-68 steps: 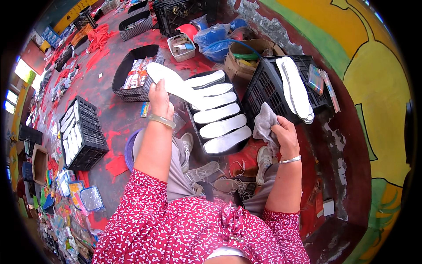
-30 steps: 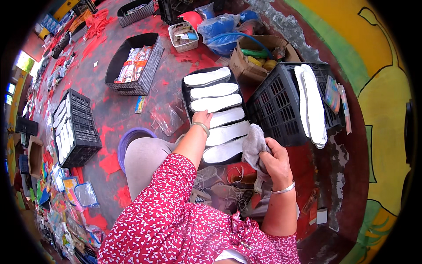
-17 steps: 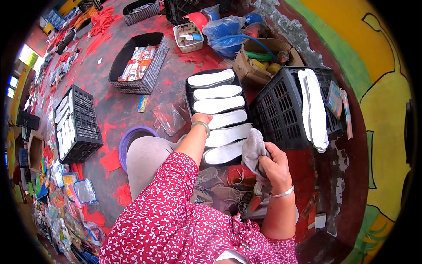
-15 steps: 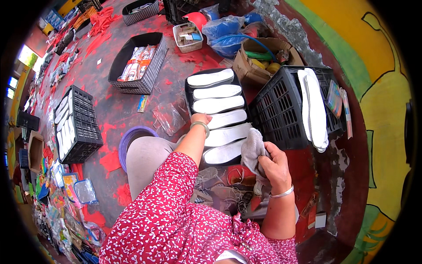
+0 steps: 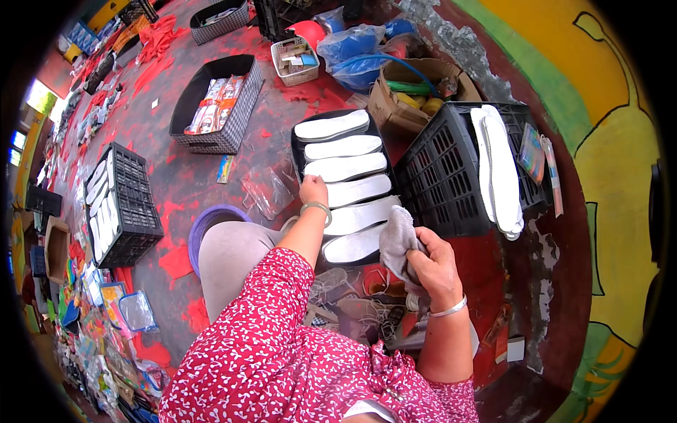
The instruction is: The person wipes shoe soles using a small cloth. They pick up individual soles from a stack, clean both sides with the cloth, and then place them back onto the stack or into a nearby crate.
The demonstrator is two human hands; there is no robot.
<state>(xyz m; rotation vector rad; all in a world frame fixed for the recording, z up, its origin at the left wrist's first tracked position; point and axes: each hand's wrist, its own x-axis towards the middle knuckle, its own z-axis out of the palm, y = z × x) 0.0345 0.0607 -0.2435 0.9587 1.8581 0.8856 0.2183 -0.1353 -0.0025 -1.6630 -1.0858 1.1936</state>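
Several white insoles (image 5: pixel 345 168) lie side by side in a black tray (image 5: pixel 299 144) in front of me. My left hand (image 5: pixel 314 190), with a bangle at the wrist, is closed at the left ends of the middle insoles. Its fingertips are hidden behind the back of the hand, so I cannot tell whether an insole is pinched there. A crumpled grey cloth (image 5: pixel 397 240) hangs from my right hand (image 5: pixel 437 266), gripped between thumb and fingers. That hand is at the tray's near right corner, the cloth next to the nearest insole (image 5: pixel 352 244).
To the right stands a black plastic crate (image 5: pixel 444 169) with stacked white insoles (image 5: pixel 497 173) on top. Another crate (image 5: pixel 134 204) of insoles is at left. A purple basin (image 5: pixel 201 229) touches my knee area. Shoes (image 5: pixel 352 303) lie below the tray; a cardboard box (image 5: pixel 384 106) sits behind.
My left hand has shifted slightly left and up, from the fourth insole's end toward the third's. My right hand still holds the grey cloth, nearly in place; the view has shifted a little.
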